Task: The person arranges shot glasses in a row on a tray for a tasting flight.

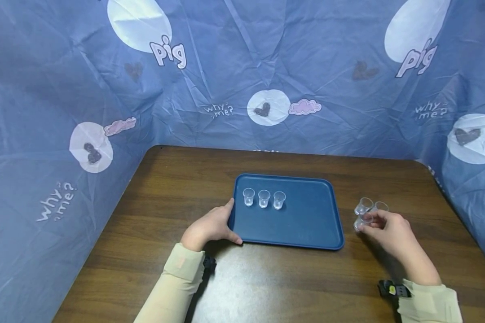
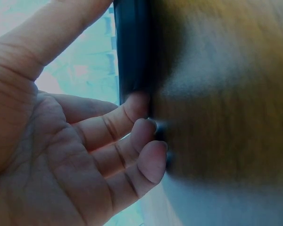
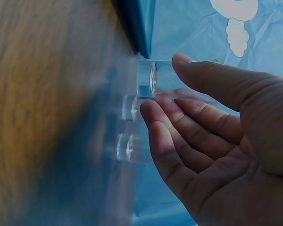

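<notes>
Three small clear cups (image 1: 263, 199) stand in a row on the blue tray (image 1: 307, 215), near its back left. My left hand (image 1: 213, 226) rests at the tray's left end, thumb by the front corner and fingers spread along the side. In the left wrist view its fingers (image 2: 151, 162) bend slightly beside the dark tray edge. Right of the tray, my right hand (image 1: 392, 231) pinches a clear cup (image 3: 146, 80) between thumb and fingers. Two similar cups, one at the left (image 1: 363, 205) and one partly hidden (image 1: 381, 206), stand just behind it.
The tray lies on a brown wood-grain table (image 1: 178, 179). A blue printed cloth (image 1: 210, 67) hangs behind the table and along its sides. Light glares off the table's front part.
</notes>
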`<state>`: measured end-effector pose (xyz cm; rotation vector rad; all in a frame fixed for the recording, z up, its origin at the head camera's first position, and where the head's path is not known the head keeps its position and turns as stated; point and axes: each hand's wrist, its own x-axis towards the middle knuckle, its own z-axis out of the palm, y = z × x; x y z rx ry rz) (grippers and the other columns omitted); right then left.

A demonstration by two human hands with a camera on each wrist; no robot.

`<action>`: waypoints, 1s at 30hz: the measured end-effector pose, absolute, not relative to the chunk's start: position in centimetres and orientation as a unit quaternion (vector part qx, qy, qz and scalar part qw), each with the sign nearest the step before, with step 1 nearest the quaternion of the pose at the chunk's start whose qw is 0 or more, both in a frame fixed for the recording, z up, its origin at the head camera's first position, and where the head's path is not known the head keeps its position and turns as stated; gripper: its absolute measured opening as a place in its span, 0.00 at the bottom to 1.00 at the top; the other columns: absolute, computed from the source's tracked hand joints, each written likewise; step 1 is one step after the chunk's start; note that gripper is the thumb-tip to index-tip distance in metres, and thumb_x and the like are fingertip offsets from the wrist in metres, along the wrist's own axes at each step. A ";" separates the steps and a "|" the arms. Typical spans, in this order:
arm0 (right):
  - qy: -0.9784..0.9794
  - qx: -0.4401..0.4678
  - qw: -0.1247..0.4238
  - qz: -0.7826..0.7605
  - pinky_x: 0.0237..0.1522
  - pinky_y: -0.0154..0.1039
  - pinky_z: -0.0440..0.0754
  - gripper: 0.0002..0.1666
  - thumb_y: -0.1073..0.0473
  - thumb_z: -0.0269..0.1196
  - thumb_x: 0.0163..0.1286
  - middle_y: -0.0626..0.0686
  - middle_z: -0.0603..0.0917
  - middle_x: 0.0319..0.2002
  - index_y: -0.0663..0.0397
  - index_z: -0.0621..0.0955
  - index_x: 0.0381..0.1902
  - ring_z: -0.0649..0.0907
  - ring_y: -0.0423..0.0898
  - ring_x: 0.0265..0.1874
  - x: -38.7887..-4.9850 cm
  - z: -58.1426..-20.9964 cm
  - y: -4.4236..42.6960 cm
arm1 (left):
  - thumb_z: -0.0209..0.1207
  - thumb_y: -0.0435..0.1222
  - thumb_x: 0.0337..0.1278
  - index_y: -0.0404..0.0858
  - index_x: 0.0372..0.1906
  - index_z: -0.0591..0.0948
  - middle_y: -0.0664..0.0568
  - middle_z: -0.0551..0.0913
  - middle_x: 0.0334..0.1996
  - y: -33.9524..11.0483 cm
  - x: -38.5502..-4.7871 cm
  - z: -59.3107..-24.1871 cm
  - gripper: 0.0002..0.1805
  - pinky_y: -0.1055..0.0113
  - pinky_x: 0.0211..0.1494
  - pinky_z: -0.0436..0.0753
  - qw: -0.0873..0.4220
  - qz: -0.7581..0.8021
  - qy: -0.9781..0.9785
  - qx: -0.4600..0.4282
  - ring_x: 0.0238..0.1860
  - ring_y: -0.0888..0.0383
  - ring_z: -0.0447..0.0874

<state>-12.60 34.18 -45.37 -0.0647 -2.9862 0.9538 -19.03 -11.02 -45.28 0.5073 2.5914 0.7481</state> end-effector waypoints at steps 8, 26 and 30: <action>-0.951 -0.002 0.028 0.308 0.30 0.37 0.81 0.22 0.57 0.76 0.62 0.56 0.87 0.36 0.68 0.85 0.47 0.85 0.50 0.35 -12.8 -44.5 32.9 | 0.83 0.46 0.37 0.23 0.78 0.51 0.28 0.66 0.70 -11.0 -19.2 -45.4 0.70 0.53 0.70 0.68 0.195 0.268 0.925 0.185 0.68 0.40 0.69; -0.942 0.037 0.012 0.332 0.32 0.41 0.82 0.19 0.58 0.75 0.63 0.51 0.85 0.33 0.65 0.84 0.47 0.83 0.47 0.33 -14.3 -44.2 28.8 | 0.83 0.47 0.37 0.22 0.78 0.51 0.28 0.67 0.69 -11.1 -19.2 -45.5 0.70 0.53 0.69 0.68 0.192 0.266 0.927 0.184 0.68 0.40 0.69; -0.940 0.046 0.007 0.339 0.32 0.40 0.82 0.19 0.59 0.76 0.62 0.50 0.85 0.33 0.64 0.85 0.46 0.83 0.46 0.33 -14.7 -44.3 27.7 | 0.83 0.47 0.37 0.22 0.77 0.51 0.28 0.66 0.70 -11.0 -19.2 -45.5 0.70 0.53 0.70 0.68 0.193 0.267 0.926 0.184 0.69 0.40 0.68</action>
